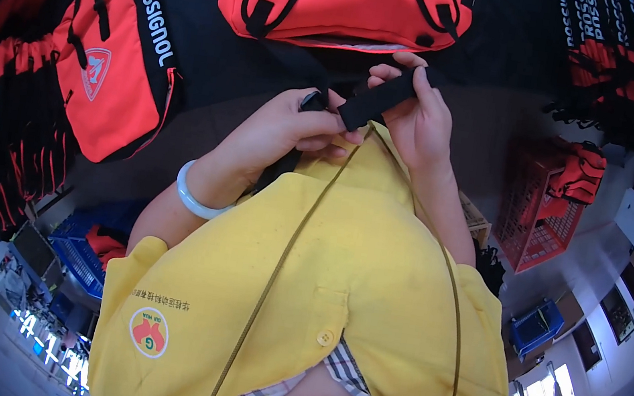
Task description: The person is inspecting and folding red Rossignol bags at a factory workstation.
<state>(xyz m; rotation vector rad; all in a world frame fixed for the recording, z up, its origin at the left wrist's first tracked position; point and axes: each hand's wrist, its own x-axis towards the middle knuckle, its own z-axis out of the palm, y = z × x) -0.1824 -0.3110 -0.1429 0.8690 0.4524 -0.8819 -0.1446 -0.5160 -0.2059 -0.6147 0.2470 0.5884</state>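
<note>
A wide black webbing strap (376, 103) is stretched between my hands, close in front of my body. My left hand (299, 124) pinches its lower left end, and a loop of black strap shows above that thumb. My right hand (423, 120) grips the upper right end between thumb and fingers. Just beyond my hands lies a red bag (344, 3) with black straps, its near edge partly open on a pale lining. Whether the held strap joins this bag cannot be made out.
Another red bag (112, 72) with black trim lies at left, beside a stack of red and black pieces (14, 131). More stacked bags (624, 87) fill the far right. A red plastic crate (531, 204) stands at right, and a blue crate (82, 254) at lower left.
</note>
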